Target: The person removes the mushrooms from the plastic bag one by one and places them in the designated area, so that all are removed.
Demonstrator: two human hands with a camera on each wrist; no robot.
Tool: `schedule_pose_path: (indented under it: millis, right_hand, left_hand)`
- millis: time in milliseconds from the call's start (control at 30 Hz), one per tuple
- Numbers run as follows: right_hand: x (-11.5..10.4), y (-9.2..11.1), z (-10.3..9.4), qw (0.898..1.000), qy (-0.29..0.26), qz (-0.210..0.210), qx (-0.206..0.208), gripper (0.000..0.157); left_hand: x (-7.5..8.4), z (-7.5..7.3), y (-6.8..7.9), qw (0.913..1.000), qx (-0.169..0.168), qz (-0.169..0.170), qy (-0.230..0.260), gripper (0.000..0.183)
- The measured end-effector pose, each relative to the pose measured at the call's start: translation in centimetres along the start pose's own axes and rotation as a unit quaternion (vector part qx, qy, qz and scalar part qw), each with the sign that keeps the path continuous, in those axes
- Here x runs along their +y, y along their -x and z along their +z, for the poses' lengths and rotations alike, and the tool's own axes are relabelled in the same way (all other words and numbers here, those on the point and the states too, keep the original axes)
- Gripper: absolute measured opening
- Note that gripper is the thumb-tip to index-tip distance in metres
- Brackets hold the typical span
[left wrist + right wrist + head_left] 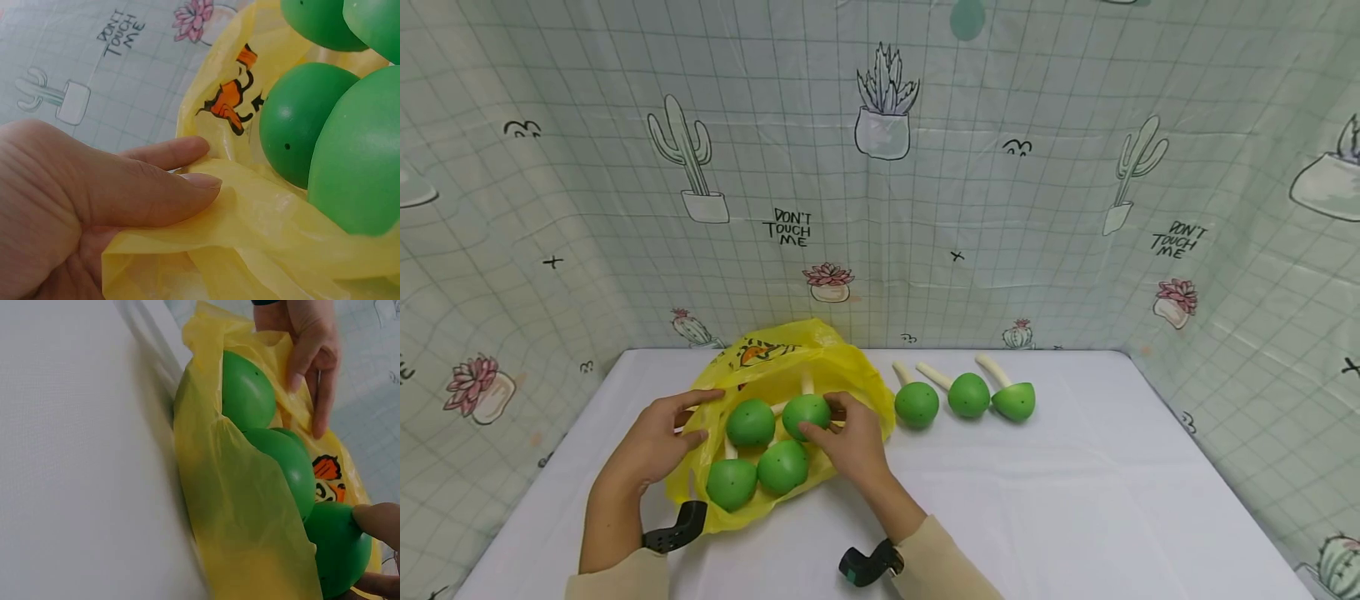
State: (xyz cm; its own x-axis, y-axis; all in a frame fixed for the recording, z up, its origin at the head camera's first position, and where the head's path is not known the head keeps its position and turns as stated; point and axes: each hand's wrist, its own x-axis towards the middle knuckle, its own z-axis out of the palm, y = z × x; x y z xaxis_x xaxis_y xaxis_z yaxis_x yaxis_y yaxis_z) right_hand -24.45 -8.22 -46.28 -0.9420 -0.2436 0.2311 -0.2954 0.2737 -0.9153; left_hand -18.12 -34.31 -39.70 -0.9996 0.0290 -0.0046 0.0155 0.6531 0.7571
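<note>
A yellow plastic bag [820, 337] lies on its side at the left of the table, its mouth spread toward me. Several green round-headed pieces with pale stick handles are inside. My left hand [658, 433] holds the bag's left edge, the thumb [194, 194] on one side of the plastic and a finger behind it. With thumb and fingers, my right hand [857, 437] grips the head of the upper right green piece [806, 412] at the mouth; its stick points away from me. Another green piece [751, 422] sits left of it, and two more heads lie in front.
Right of the bag lie three similar pieces in a row: one green piece [916, 406], a middle one [968, 395] and a right one [1015, 402] tipped over, sticks pointing back. The white table [1075, 500] ends at a patterned curtain [925, 208].
</note>
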Motion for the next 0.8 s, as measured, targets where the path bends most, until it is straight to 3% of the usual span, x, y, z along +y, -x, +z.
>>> schedule_pose_path:
  millis: [800]
  right_hand:
    - [-1.5, 1.1, -3.5, 1.000, 0.011, -0.020, 0.008, 0.053]
  left_hand:
    - [0.1, 0.1, 0.0, 1.0000, -0.001, 0.004, -0.005, 0.058]
